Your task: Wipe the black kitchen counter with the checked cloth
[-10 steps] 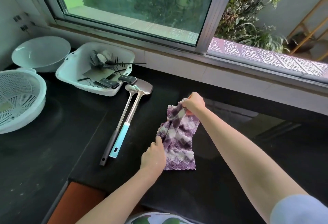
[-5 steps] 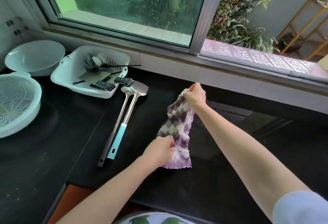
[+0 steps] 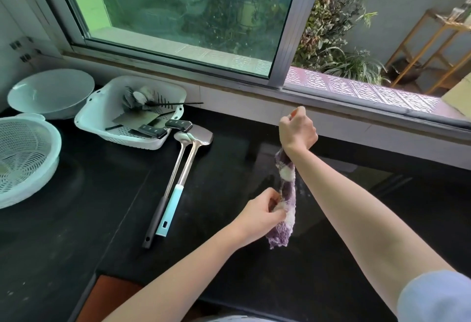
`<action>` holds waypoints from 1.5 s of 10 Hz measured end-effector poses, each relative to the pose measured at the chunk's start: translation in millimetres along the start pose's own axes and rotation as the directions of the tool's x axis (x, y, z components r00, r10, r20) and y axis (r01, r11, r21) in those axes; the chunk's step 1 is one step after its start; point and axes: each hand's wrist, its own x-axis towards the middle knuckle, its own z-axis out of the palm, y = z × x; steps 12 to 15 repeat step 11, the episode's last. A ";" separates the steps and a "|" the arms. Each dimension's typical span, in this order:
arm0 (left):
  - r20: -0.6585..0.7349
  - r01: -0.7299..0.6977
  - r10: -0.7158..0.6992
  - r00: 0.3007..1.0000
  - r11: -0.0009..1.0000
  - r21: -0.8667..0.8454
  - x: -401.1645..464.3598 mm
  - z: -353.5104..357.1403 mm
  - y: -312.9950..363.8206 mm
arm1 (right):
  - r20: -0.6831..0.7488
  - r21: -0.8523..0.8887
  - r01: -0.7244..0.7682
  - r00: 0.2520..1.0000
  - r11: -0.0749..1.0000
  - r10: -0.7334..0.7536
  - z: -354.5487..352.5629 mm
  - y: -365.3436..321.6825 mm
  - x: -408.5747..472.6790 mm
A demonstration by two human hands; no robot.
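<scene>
Head view: right hand is raised, fingers curled around the top end of the checked cloth. The cloth hangs bunched above the black counter. Left hand pinches the cloth's lower part. Two metal utensils lie to the left.

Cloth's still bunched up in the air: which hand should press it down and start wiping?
Probably the left. The left hand pinches the cloth low, near the counter. The right hand grips the top end, raised high.
</scene>
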 end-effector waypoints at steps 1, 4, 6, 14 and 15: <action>-0.037 0.137 -0.139 0.990 0.989 -0.064 -0.4 -9.5 -27.1 | 0.206 0.155 -0.119 0.975 0.981 0.086 28.6 6.7 -7.8; -0.396 0.501 -0.355 0.847 0.782 0.371 -17.1 -60.5 -111.7 | 0.716 0.349 -0.503 0.687 0.791 0.121 117.2 4.4 -47.4; -0.388 0.324 0.003 0.922 0.546 0.773 -15.0 -52.0 -124.3 | 0.754 0.356 -0.471 0.655 0.807 0.050 113.6 -5.5 -47.1; 0.059 0.046 -0.235 0.970 0.419 0.907 8.5 -44.6 -102.0 | 0.842 -0.094 0.372 0.524 0.923 -0.125 87.4 61.2 -85.9; 0.059 0.046 -0.235 0.970 0.419 0.907 8.5 -44.6 -102.0 | 0.842 -0.094 0.372 0.524 0.923 -0.125 87.4 61.2 -85.9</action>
